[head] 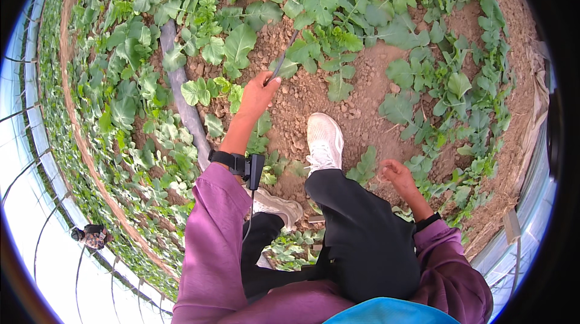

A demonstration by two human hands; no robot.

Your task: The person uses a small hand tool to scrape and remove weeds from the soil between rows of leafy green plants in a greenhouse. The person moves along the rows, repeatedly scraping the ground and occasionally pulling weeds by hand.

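Note:
My left hand [259,93] is closed around the lower end of a thin dark rod [282,57]. The rod slants up and away from me, and its far tip reaches the leaves of a lobed green plant [312,50]. What the tip touches is hidden by foliage. My right hand [398,176] hangs low on the right, its fingers loosely curled, with nothing visible in them. Beside it grow a small leafy plant [364,166] and a denser row of leafy plants [426,167].
A grey hose [185,105] runs through the crop left of my arm. My white shoes [324,138] stand on cloddy soil [294,111]. Plastic sheeting [528,220] borders the bed at right. Far left, another person [93,236] is near the greenhouse wall [41,215].

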